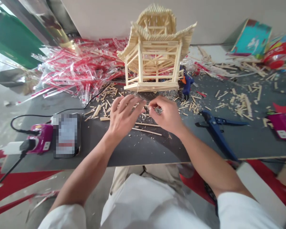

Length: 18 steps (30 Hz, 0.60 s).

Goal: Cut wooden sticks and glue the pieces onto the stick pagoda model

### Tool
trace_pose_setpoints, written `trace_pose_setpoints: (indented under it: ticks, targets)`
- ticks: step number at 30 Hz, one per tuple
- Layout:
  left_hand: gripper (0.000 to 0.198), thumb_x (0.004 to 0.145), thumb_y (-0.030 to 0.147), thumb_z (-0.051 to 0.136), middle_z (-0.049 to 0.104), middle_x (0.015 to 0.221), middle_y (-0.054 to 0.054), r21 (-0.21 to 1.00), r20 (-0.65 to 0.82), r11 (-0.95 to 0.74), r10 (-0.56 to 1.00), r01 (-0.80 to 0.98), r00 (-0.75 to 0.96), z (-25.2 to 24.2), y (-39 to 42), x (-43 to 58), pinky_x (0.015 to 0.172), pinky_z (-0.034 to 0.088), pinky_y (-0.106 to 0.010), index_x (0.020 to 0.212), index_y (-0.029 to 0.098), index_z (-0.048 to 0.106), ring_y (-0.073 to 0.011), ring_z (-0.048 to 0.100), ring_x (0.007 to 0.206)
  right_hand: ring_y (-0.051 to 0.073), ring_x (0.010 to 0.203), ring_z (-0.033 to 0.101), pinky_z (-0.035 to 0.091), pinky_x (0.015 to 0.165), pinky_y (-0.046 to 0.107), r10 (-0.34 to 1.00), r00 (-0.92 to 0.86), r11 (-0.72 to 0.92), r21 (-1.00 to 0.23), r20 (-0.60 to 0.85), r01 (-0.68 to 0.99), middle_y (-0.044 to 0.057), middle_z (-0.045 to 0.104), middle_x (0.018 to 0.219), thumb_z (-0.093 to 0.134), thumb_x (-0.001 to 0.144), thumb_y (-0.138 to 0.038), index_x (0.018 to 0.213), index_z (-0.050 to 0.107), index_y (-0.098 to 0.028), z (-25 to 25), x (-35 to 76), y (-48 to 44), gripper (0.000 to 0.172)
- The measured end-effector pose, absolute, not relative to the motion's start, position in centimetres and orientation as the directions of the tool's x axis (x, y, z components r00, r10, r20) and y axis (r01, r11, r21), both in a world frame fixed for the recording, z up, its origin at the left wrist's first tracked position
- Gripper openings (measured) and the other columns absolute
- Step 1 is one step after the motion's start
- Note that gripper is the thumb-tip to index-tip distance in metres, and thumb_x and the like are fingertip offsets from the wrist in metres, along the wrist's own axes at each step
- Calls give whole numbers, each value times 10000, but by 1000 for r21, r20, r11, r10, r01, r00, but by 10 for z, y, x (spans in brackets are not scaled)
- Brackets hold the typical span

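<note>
My left hand point(125, 114) reaches over the table with its fingers stretched out, palm down, above small wood scraps. Close beside its fingertips, my right hand point(166, 114) is closed, thumb and index finger pinched together. Whatever lies in that pinch is too small to make out. Two thin wooden sticks point(147, 131) rest on the table just below the hands. Directly behind them stands a pavilion model point(140, 62) of pale wooden sticks, with curved, upturned eaves. A blue glue gun point(187, 83) lies partly behind the model's right side.
Blue cutters point(215, 130) lie at the right, handles apart. A phone point(68, 136) and a purple power socket point(44, 136) with cables sit at the left. Red and clear plastic wrappers point(83, 66) pile up behind. Stick offcuts point(243, 106) litter the dark table point(143, 152).
</note>
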<state>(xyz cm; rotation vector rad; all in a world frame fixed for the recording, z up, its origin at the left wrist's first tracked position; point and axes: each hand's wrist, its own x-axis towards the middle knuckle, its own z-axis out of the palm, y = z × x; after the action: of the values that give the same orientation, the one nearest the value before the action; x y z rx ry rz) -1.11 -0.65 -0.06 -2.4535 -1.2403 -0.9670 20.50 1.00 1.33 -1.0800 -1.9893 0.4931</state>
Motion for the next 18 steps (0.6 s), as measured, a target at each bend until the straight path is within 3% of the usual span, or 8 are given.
trace_pose_setpoints:
  ticks: [4, 6, 13, 18]
  targets:
    - [290, 1080, 183, 523, 767, 943, -50, 23, 536, -661, 642, 750, 549, -2, -4, -13, 908, 467, -386, 1325, 231, 671, -206, 691, 922, 133, 701, 568, 434, 704, 283, 831, -357, 556, -665, 427, 500, -8, 590, 794, 574, 886, -129, 833, 608, -212, 17, 199, 4, 104]
    - [273, 1092, 171, 480, 751, 895, -40, 12, 524, -670, 637, 743, 565, -4, -3, -17, 782, 446, -361, 1265, 210, 686, -185, 667, 826, 126, 671, 549, 415, 678, 277, 845, -362, 532, -684, 394, 498, -19, 584, 771, 590, 870, -128, 824, 607, -215, 18, 197, 2, 99]
    - [265, 1085, 138, 446, 729, 851, -36, -86, 537, -671, 591, 737, 601, -2, -8, -18, 716, 418, -357, 1122, 193, 703, -183, 652, 794, 117, 626, 504, 376, 633, 271, 877, -379, 453, -769, 294, 452, -41, 557, 706, 618, 821, -126, 785, 587, -216, 16, 197, 2, 102]
    - [284, 1076, 118, 430, 750, 875, -36, -96, 534, -669, 590, 737, 606, -1, -8, -16, 693, 408, -359, 1119, 198, 699, -181, 653, 787, 119, 634, 498, 385, 647, 276, 894, -371, 403, -815, 252, 417, -44, 551, 681, 612, 844, -149, 773, 593, -215, 10, 197, 3, 99]
